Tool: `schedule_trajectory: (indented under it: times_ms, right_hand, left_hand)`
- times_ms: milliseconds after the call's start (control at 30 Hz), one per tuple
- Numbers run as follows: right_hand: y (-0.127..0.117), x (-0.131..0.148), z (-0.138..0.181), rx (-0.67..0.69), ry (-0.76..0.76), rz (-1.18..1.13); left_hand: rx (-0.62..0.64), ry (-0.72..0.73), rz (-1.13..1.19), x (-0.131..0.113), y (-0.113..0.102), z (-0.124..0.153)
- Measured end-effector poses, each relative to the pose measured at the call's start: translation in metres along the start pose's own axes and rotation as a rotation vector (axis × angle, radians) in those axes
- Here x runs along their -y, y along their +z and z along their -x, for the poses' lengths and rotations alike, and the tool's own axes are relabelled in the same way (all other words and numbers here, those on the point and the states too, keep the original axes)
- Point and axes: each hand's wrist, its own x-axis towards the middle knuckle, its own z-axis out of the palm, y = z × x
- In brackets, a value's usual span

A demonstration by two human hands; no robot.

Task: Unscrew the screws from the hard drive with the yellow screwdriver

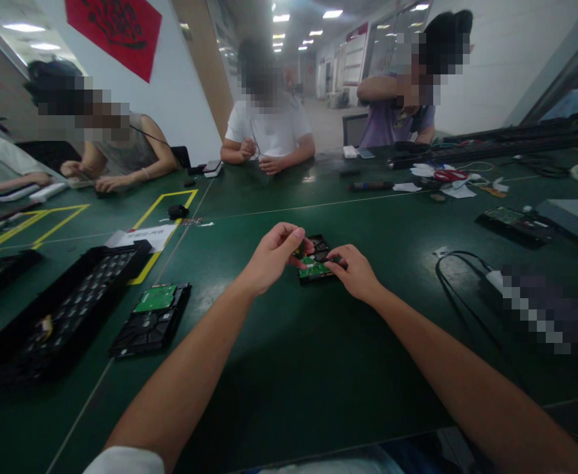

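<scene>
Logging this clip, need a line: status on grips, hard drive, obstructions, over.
Left grip over hard drive, contents unclear. Right grip at drive's right edge. Green circuit board showing, partly hidden by grips. Second hard drive apart, left.

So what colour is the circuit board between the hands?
The circuit board is green, in the head view.

Room to pass is left over the green tabletop (299,388) between the forearms (214,336), on the near side of the middle drive (313,268). That drive is hemmed in by the left hand (280,251) and right hand (354,268). Farther left, the way is obstructed by a second drive (148,322) and a black tray (66,313) (raised walls included); at right, by a looped cable (449,303).
</scene>
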Motion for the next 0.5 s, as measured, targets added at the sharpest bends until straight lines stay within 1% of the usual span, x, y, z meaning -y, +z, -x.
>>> schedule_trajectory:
  times_ms: [167, 233, 367, 500]
  right_hand:
    - [-0.004, 0.005, 0.000, 0.041, -0.089, 0.072]
    - [-0.006, 0.005, -0.001, 0.058, -0.115, 0.097]
    - [-0.010, 0.006, 0.001, 0.088, -0.145, 0.151]
    - [-0.016, 0.009, 0.006, 0.153, -0.097, 0.142]
  left_hand:
    - [-0.087, 0.086, -0.240, -0.002, -0.010, -0.003]
    - [-0.106, 0.109, -0.278, -0.002, -0.013, -0.004]
    - [-0.097, 0.104, -0.212, -0.002, -0.014, -0.005]
    - [-0.058, 0.096, -0.093, -0.002, -0.013, -0.006]
